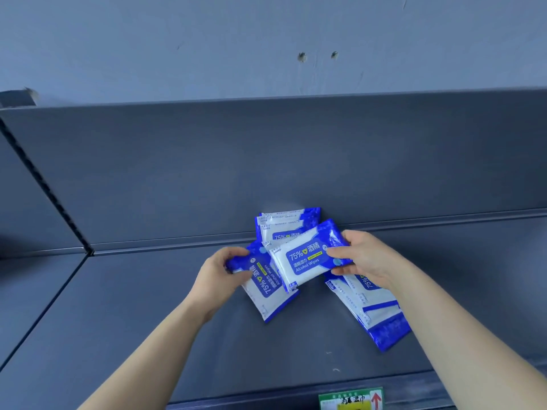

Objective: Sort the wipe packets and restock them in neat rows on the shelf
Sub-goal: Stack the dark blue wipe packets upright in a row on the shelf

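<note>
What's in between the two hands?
Head view: two alcohol wipe packets. The left hand grips the lower packet, and the right hand holds the upper packet, which overlaps it.

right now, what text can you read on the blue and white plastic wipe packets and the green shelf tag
"75% 酒精", "酒精湿巾", "Alcohol Wipes": blue and white plastic packet in the right hand
"75% 酒精", "Alcohol Wipes": sideways packet in the left hand
"75%": rear stack and right-side packets
Small print on the packets: too small to read
green shelf tag: red arrow, characters blurred
</note>
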A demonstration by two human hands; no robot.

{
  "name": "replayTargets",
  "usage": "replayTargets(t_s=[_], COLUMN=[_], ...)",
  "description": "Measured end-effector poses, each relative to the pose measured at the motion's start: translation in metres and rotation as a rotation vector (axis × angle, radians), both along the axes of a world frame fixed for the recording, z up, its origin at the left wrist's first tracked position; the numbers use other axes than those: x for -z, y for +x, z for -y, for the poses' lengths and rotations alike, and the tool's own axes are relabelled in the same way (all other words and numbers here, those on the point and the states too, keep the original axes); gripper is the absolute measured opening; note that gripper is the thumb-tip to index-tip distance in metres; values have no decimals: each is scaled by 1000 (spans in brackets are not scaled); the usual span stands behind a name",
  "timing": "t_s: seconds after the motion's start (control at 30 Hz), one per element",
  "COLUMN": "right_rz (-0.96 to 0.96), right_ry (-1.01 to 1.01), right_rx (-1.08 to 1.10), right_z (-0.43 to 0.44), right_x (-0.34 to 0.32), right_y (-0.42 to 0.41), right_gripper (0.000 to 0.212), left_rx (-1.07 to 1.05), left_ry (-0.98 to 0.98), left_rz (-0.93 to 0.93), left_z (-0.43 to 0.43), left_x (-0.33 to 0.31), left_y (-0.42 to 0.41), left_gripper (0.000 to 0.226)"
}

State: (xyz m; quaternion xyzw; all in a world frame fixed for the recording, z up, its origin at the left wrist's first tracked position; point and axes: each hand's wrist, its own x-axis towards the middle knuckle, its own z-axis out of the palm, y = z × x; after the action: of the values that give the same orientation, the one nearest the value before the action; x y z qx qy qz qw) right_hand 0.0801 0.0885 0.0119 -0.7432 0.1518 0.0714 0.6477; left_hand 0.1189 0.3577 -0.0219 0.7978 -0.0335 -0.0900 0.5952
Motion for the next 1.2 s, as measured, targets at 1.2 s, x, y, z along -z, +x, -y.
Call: replayTargets(t_s=[1.2], right_rz=[-65], right_ry=[13], right_rx=[192], right_z=[29], right_x=[4], right_y=[-7], right_gripper=[18], left_rx=[165], left_ry=[409], left_rz=[251], left_z=[66], left_x=[-6], left_y=[28], left_gripper=[29])
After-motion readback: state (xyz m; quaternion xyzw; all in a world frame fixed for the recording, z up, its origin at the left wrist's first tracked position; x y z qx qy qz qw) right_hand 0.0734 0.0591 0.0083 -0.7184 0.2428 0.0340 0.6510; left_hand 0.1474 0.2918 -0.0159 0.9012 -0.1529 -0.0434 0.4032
